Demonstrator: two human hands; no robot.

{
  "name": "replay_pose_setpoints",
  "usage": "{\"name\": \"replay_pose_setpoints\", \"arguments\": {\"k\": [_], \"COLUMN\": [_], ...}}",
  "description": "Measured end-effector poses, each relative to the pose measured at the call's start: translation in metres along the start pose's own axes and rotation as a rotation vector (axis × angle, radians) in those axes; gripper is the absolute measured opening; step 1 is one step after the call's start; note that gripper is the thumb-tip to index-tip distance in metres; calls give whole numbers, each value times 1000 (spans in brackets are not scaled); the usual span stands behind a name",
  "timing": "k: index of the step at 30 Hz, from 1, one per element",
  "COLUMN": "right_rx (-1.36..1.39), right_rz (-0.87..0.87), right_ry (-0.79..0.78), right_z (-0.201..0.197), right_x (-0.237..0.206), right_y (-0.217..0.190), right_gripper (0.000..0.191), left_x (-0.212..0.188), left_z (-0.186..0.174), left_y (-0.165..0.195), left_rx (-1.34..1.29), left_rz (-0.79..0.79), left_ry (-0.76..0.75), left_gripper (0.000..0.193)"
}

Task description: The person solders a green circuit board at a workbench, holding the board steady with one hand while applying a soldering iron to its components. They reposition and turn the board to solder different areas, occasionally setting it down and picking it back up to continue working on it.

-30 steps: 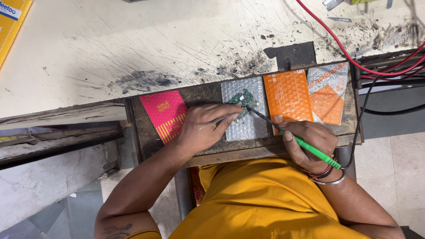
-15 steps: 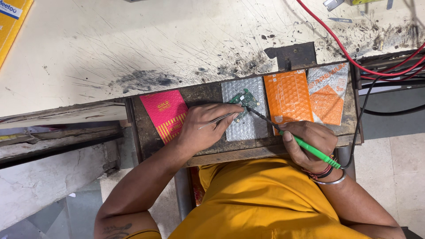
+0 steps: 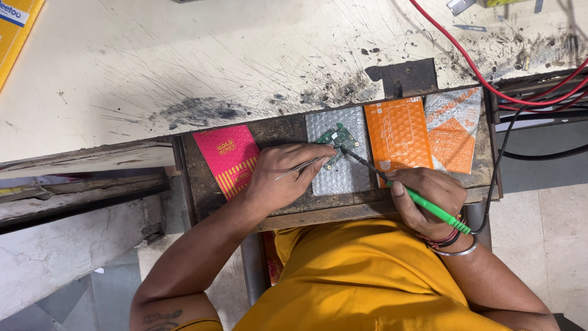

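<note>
The left hand (image 3: 278, 178) is closed around a pair of metal tweezers (image 3: 304, 167), whose tips reach to a small green circuit board (image 3: 337, 138) and seem to pin it down. The right hand (image 3: 429, 199) grips a green-handled soldering iron (image 3: 422, 202) like a pen, its dark tip slanting up-left to touch the board's lower right edge. A black cord runs from the iron's rear end past the wrist, which wears bangles and thread bands.

The board lies on a grey sheet of bubble wrap (image 3: 343, 175) set on a dark, worn wooden ledge (image 3: 282, 132) just in front of the person's yellow shirt. Left of the hand lies a pink packet (image 3: 226, 156); right of the bubble wrap sit an orange bubble-wrap pouch (image 3: 398, 132) and a grey-and-orange pouch (image 3: 456, 125), side by side and touching. Beyond the ledge spreads a scratched, scorch-marked cream workbench (image 3: 184, 67), with red wires (image 3: 478, 73) and black cables trailing along its right edge.

The risks, as I judge them: the hot tip sits close above plastic bubble wrap — a slip off the board's edge could melt it. The board is small and held only by tweezer tips, so sideways pressure from the iron could skid it — or bridge neighbouring joints.
</note>
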State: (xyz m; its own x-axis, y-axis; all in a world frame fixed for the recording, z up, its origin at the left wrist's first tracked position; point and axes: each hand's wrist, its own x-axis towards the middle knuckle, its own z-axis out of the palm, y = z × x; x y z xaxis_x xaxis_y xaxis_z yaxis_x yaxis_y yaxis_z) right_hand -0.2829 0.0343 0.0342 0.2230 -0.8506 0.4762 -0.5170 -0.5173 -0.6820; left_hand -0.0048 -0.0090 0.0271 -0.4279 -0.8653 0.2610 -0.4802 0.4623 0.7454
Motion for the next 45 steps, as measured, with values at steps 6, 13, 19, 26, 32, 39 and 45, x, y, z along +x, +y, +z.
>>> {"name": "replay_pose_setpoints", "arguments": {"k": [6,13,19,26,32,39,45], "right_rx": [-6,7,-22,-9,-41,-49,-41], "right_rz": [-3,-3,9,-6,-11,-3,-11], "right_ry": [-4,-12,24,-9,5,14,-9], "right_z": [0,1,3,1,2,2,1], "right_x": [1,0,-1,0,0,-1,0], "right_y": [-2,-1,-2,-3,-3,-3,-3], "right_gripper": [6,6,7,6,6,7,6], "left_x": [0,-1,-2,-1,-2,-2,-1], "left_z": [-2,-1,-2,-2,-1,0,-1], "left_y": [1,0,2,1,0,0,0], "left_rx": [-5,-9,-5,-17,-2,11,0], "left_rz": [2,8,1,-15,1,-4,2], "left_ry": [12,14,21,11,21,9,10], "left_gripper": [19,19,20,20,20,20,20]}}
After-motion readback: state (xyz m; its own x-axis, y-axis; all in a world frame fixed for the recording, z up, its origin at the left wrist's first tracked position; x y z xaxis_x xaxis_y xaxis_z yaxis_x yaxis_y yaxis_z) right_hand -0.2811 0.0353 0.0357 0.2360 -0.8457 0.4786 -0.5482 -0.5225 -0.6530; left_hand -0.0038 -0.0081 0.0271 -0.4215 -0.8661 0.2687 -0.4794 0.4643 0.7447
